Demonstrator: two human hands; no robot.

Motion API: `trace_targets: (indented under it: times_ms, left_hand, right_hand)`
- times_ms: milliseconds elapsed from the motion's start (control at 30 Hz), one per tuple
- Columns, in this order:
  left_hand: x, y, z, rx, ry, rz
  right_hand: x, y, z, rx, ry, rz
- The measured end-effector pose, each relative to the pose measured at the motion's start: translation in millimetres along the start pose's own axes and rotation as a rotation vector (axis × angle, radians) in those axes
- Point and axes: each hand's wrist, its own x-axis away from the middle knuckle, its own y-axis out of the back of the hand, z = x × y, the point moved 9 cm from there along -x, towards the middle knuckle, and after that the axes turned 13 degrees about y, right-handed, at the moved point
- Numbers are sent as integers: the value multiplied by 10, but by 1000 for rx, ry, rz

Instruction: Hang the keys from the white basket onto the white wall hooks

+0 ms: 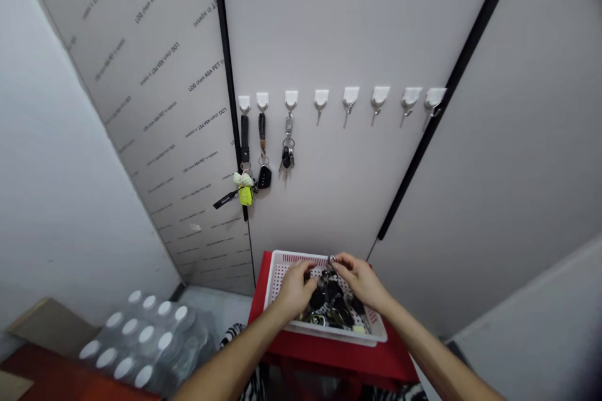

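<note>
Both hands are over a white plastic basket holding a jumble of keys and key fobs. My right hand pinches a metal key ring near the basket's far rim, and dark keys hang beneath it. My left hand is at the basket's left side with curled fingers. Its fingertips are close to the keys, and whatever they grip is hidden. On the panel ahead, a yellow-green key fob, a black car key and a bunch of keys hang from the three leftmost hooks.
The basket stands on a red stool. Several white adhesive hooks run in a row across the grey panel. Shrink-wrapped bottles with white caps stand on the floor at lower left, beside a cardboard flap.
</note>
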Motion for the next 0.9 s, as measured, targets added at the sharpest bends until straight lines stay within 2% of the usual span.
trace_targets:
  times_ms: [100, 267, 400, 567, 767, 867, 900]
  left_hand:
    - [-1, 13, -166, 87, -72, 32]
    - [-33, -133, -173, 335, -32, 210]
    - [-77, -27, -185, 398, -18, 162]
    - [-246, 324, -420, 512, -23, 96]
    - [-575, 963, -880, 765, -8, 26]
    - [-749, 1143, -1008, 787, 63, 72]
    - [-798, 1208, -1029, 748, 80, 49]
  right_hand:
    - [-75, 10, 105, -168, 2, -18]
    - [-137, 1, 141, -346, -42, -66]
    - [-211, 5, 176, -436, -73, -119]
    - [-565, 216, 427, -448, -35, -216]
    - [-1191, 708, 987, -495, 112, -372]
    - [-1410, 939, 1228, -539, 179, -440]
    - [-1466, 1009, 1291, -552, 196, -460]
